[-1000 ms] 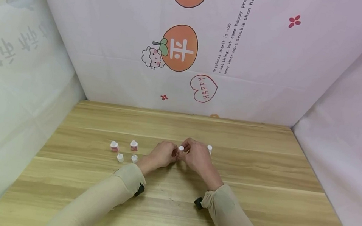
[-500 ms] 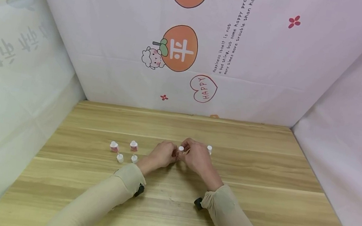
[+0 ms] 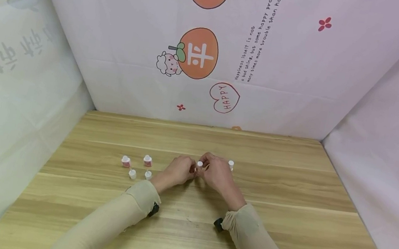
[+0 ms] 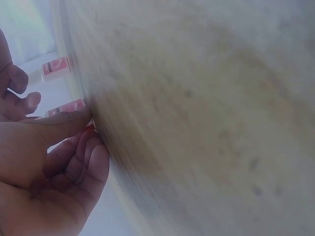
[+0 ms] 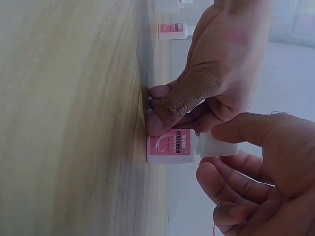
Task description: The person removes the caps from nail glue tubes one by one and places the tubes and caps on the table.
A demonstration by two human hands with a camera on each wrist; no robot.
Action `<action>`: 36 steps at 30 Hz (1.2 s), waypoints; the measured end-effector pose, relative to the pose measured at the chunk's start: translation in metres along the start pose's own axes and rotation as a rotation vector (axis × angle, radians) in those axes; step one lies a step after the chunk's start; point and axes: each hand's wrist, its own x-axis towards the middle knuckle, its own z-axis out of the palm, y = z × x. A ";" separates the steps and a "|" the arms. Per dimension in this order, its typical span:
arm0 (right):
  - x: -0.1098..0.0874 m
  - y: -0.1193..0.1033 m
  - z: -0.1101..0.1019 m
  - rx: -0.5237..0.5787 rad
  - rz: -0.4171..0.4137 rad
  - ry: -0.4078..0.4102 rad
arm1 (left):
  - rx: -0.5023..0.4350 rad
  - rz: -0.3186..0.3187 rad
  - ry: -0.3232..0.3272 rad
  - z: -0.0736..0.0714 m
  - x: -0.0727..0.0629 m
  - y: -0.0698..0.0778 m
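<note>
I see the left hand (image 3: 180,168) pinching the pink-labelled bottle (image 5: 170,151) low on its body, near the centre of my head view; the right hand (image 3: 217,172) grips the bottle's white cap (image 5: 214,146) between thumb and fingers; I read the bottle as upright, close to the wooden table (image 3: 184,236); left of centre stand two more bottles (image 3: 147,161), with two loose caps (image 3: 132,174) just below them; a partly hidden white-topped container (image 3: 230,165) shows just beside the right hand.
</note>
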 end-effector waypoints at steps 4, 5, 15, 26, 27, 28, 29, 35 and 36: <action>0.000 -0.001 0.000 -0.008 0.004 -0.002 | -0.002 0.004 0.005 0.000 0.000 0.000; 0.000 -0.001 0.000 -0.009 0.005 -0.002 | -0.003 0.003 0.006 -0.001 -0.001 0.001; 0.000 -0.001 0.001 -0.032 -0.021 0.007 | -0.002 -0.017 -0.008 -0.001 -0.001 0.002; 0.001 -0.002 -0.001 -0.029 0.005 -0.004 | -0.028 0.000 -0.005 -0.001 0.000 0.001; 0.000 -0.002 -0.001 -0.027 0.012 -0.006 | -0.029 0.001 -0.003 -0.001 0.000 0.001; 0.000 -0.002 -0.002 -0.027 0.016 -0.009 | -0.028 0.003 -0.002 -0.001 0.000 0.001; 0.001 -0.002 -0.002 -0.027 0.020 -0.010 | -0.028 0.003 -0.002 -0.001 0.000 0.000; 0.000 -0.002 0.000 -0.035 -0.002 -0.001 | -0.021 -0.004 -0.007 0.000 0.000 0.000; 0.000 -0.002 0.000 -0.035 -0.005 0.001 | -0.020 -0.006 -0.007 0.000 0.000 0.000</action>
